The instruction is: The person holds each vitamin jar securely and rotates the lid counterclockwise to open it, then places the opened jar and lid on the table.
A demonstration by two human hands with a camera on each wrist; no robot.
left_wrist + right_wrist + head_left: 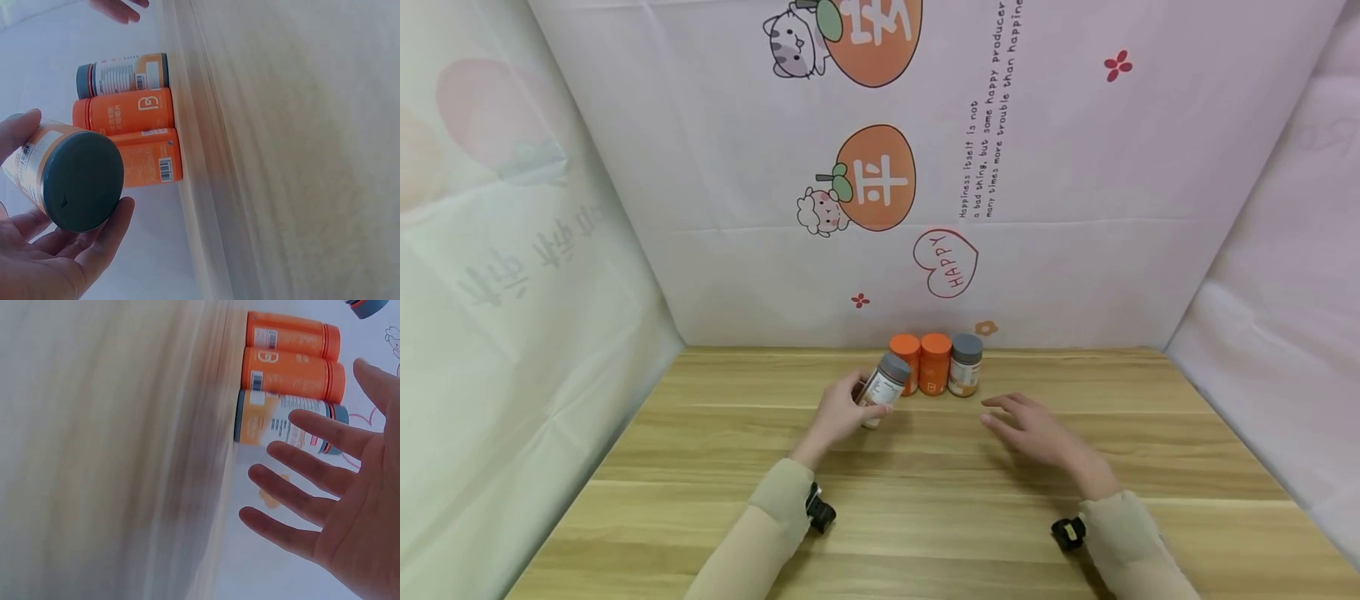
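Both hands differ: left [838, 414] grasps grey-capped bottle [883, 385], right [1037, 431] relaxed, empty.

"HAPPY" is written inside a heart [945, 263] on the backdrop cloth [1075, 208]; "Happiness itself is not a bad thing" is printed there too. A "B" is marked on the middle orange bottle [125, 111].

The held jar [882, 386] has a grey lid and a white-and-orange label. Two bottles [921, 364] behind are all orange; a third [965, 366] is grey-capped, perhaps amber. The table [925, 500] is pale wood grain, the backdrop [1075, 208] white with orange cartoon fruit.
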